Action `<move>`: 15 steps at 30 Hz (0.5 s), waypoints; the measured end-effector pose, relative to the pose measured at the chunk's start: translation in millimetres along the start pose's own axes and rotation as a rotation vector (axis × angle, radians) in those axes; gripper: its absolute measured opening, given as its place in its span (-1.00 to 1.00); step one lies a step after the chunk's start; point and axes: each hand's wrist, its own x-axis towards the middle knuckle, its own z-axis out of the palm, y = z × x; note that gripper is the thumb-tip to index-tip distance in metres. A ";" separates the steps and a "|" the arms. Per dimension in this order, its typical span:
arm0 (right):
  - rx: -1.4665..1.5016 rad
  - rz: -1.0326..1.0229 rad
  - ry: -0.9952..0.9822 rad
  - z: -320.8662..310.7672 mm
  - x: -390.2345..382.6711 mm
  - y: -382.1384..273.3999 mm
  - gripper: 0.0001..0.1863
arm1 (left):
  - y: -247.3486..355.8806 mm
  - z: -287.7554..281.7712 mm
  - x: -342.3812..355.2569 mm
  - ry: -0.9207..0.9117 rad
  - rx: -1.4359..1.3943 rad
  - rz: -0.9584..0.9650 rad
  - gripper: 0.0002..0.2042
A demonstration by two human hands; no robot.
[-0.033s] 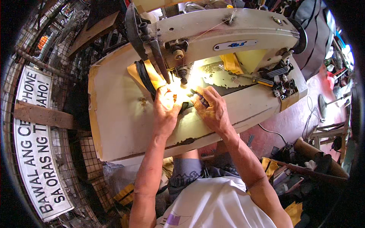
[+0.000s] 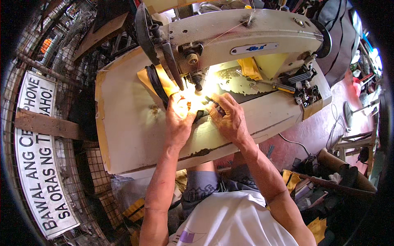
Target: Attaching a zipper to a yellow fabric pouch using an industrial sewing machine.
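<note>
Under the needle end of a cream sewing machine (image 2: 262, 41), both my hands work close together in strong lamp glare. My left hand (image 2: 179, 119) is closed at a piece of yellow cloth with a black strip (image 2: 155, 84), which runs up and away past the needle area. What lies right at its fingertips is washed out by the light. A small dark tool (image 2: 221, 111) sits in the curled fingers of my right hand (image 2: 232, 119), its black tip pointing toward the needle. Part of the tool is hidden by the fingers.
On the worn machine table (image 2: 131, 139), a screwdriver (image 2: 283, 87) and a box of bobbins (image 2: 305, 96) stand at the right. A folded yellow cloth (image 2: 249, 68) lies under the machine arm. Wire mesh (image 2: 98, 170) borders the left side.
The fingers of my right hand have shifted slightly around the dark tool, so less of its handle shows. My left hand and the cloth look the same.
</note>
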 end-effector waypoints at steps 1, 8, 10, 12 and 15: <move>-0.023 -0.026 0.001 0.2 0.1 0.3 -0.64 | 0.0 -0.5 0.4 -0.001 0.022 -0.013 -0.62; 0.008 -0.013 -0.006 1.6 0.9 -1.3 -0.69 | 6.0 2.0 0.6 -0.015 0.007 -0.035 -0.62; 0.011 -0.087 0.043 3.2 2.1 1.1 -0.71 | 5.3 1.7 0.6 -0.010 0.001 -0.045 -0.62; 0.017 -0.072 0.040 4.5 1.8 3.2 -0.70 | 4.8 1.3 0.7 -0.004 -0.004 -0.054 -0.62; 0.037 -0.044 0.021 4.2 1.7 3.3 -0.70 | 4.4 0.7 0.9 -0.021 -0.087 -0.062 -0.63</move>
